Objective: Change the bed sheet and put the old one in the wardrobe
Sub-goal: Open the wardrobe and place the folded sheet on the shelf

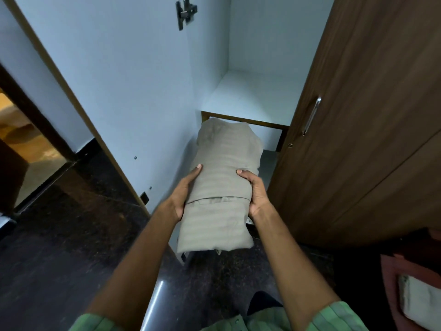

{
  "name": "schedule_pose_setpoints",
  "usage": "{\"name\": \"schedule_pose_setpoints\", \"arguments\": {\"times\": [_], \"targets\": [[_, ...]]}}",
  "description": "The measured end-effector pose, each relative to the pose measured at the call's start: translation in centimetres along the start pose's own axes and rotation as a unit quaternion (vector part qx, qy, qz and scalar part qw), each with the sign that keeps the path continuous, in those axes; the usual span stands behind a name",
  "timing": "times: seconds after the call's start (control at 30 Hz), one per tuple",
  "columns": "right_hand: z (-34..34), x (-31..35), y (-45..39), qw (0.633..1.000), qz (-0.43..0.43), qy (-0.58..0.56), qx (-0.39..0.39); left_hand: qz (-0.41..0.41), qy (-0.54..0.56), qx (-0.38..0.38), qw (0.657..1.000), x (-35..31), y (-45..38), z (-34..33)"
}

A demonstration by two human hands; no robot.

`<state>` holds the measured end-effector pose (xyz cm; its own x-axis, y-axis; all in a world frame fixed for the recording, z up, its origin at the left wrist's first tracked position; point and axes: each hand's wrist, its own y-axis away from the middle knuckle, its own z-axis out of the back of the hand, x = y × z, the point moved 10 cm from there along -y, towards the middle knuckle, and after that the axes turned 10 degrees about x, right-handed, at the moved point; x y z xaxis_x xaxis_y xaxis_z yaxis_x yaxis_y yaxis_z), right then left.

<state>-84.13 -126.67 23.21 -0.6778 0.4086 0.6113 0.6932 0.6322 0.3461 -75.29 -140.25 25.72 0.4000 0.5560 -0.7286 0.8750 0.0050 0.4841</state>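
Grip: your left hand [185, 191] and right hand [254, 191] clamp the folded sheet [218, 187] from both sides, so the folds stay together.
Sheet: held lengthwise, far end at the wardrobe shelf [253, 96].
Door [358, 115]: open, leaving room.

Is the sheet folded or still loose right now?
Folded: the beige sheet is a compact layered bundle, held between the left hand and right hand before the open wardrobe.
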Motion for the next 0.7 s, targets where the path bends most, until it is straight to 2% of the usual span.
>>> {"name": "schedule_pose_setpoints", "arguments": {"times": [0.17, 0.43, 0.7], "targets": [[-0.7, 5.3, -3.1, 0.999, 0.053, -0.006, 0.004, -0.040, 0.016, 0.030, 0.999, -5.1, -3.7, -3.9], [-3.3, 15.0, -12.8, 0.994, 0.107, -0.005, 0.037, -0.104, -0.029, 0.042, 0.993, -15.9, -13.9, -6.2], [-4.1, 26.0, -24.4, 0.994, 0.107, 0.000, 0.035, -0.105, -0.107, 0.035, 0.988, -27.3, -27.5, -7.9]]}}
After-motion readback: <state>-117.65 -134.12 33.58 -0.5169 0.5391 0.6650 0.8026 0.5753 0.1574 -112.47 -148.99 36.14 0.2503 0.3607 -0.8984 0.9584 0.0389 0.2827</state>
